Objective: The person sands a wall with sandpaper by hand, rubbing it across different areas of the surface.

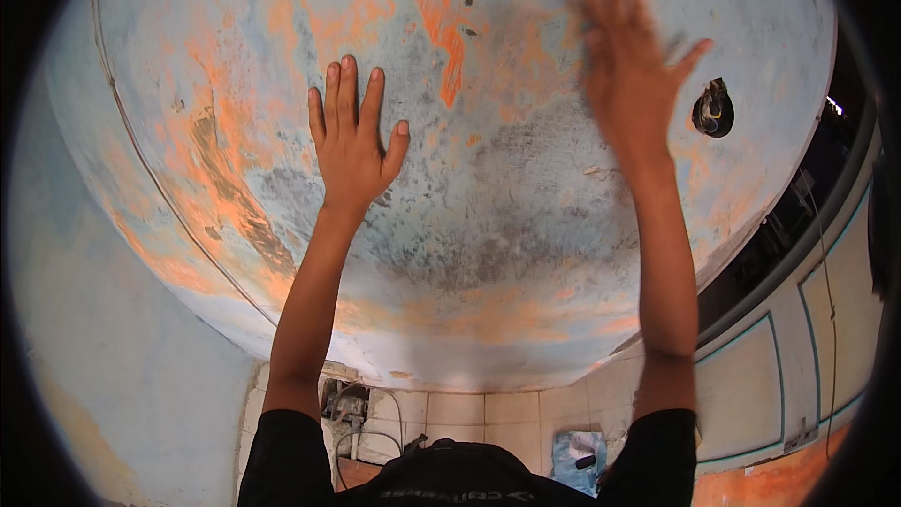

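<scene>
Head view, and a big patchy wall (507, 169) is filling the scene ahead of the person, its pale blue paint giving way to orange and dark grey. Starting at the far left, a plain bluish side wall (122, 319) is meeting it, and a thin cable (155, 176) is running down its face. Next along, a brown, scarred strip (239, 197) is slanting down through orange staining. Now the left hand (355, 155): it's lying flat against the wall, back toward us, fingers spreading a little and the thumb standing out to the right. Below that forearm, a grey device with cords (349, 406) is sitting by the pale tiles (488, 413). Toward the middle, a vivid orange streak (446, 47) is hanging above a broad grey patch (488, 225). Down low, a blue plastic packet (577, 460) is lying with a small dark object (586, 462) on it. Over to the right hand (631, 84), reaching higher and showing up blurred: the outermost digit is sticking out to the right, but whether the other fingers are gripping anything, I can't tell. Just beside it, a dark recess with wires (713, 111) is opening in the wall. Farthest right, cream panels with teal lines (741, 385) are curving along the rim.
</scene>
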`<state>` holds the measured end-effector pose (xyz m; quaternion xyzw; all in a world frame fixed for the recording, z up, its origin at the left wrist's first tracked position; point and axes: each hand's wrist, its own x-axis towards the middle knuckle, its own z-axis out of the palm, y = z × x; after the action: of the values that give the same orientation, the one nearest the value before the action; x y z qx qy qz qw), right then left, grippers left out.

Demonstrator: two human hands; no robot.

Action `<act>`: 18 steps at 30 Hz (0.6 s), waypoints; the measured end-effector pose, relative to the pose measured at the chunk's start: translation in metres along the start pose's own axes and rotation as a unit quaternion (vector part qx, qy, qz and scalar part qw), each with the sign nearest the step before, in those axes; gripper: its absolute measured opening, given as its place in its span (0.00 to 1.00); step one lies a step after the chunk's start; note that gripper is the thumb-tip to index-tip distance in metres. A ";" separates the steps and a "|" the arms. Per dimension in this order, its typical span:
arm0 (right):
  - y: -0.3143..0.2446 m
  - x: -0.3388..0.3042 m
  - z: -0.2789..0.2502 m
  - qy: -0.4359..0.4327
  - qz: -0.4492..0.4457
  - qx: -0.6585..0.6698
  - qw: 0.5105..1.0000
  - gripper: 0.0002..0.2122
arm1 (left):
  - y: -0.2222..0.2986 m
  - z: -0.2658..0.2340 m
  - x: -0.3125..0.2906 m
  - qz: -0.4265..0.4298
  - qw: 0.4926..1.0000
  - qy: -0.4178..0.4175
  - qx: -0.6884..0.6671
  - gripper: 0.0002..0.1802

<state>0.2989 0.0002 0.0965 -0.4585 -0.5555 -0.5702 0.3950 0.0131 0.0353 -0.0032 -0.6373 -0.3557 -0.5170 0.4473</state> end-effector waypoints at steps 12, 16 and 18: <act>0.002 0.003 0.013 0.066 0.041 0.032 0.996 0.22 | 0.008 0.003 0.005 -0.005 1.000 -0.001 -0.004 0.31; -0.032 -0.032 -0.001 -0.082 -0.148 0.112 0.979 0.24 | -0.001 -0.001 0.002 -0.004 1.000 -0.009 0.016 0.30; -0.009 -0.017 -0.004 -0.107 -0.143 -0.014 0.984 0.23 | -0.003 -0.001 0.002 -0.001 1.000 -0.002 0.018 0.31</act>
<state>0.2944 -0.0038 0.0781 -0.4379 -0.6461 -0.5768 0.2410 0.0104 0.0355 -0.0003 -0.6300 -0.3659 -0.5098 0.4576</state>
